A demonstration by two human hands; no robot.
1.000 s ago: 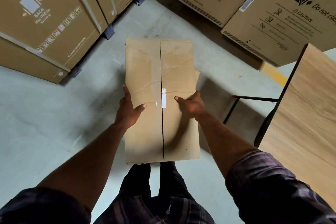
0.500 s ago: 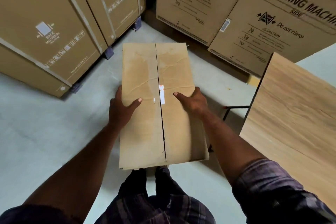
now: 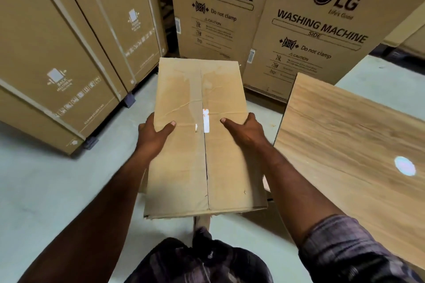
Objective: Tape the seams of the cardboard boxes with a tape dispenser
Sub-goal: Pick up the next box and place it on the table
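Observation:
I carry a brown cardboard box point(image 3: 184, 163) in front of me above the floor, its long side pointing away. Its two top flaps meet in a dark middle seam, with a small white tape scrap near the centre. My left hand point(image 3: 153, 135) grips the left edge, thumb on top and fingers down the side. My right hand point(image 3: 247, 131) grips the right edge the same way. No tape dispenser is in view.
A wooden table top point(image 3: 349, 149) stands close on my right. Tall washing machine cartons point(image 3: 305, 30) line the back, and more cartons point(image 3: 57, 57) stand on the left. Pale concrete floor point(image 3: 57, 190) lies between them.
The box, held in both hands, has come up and toward the table; the view has tilted up and turned, so more of the cartons and the table top show.

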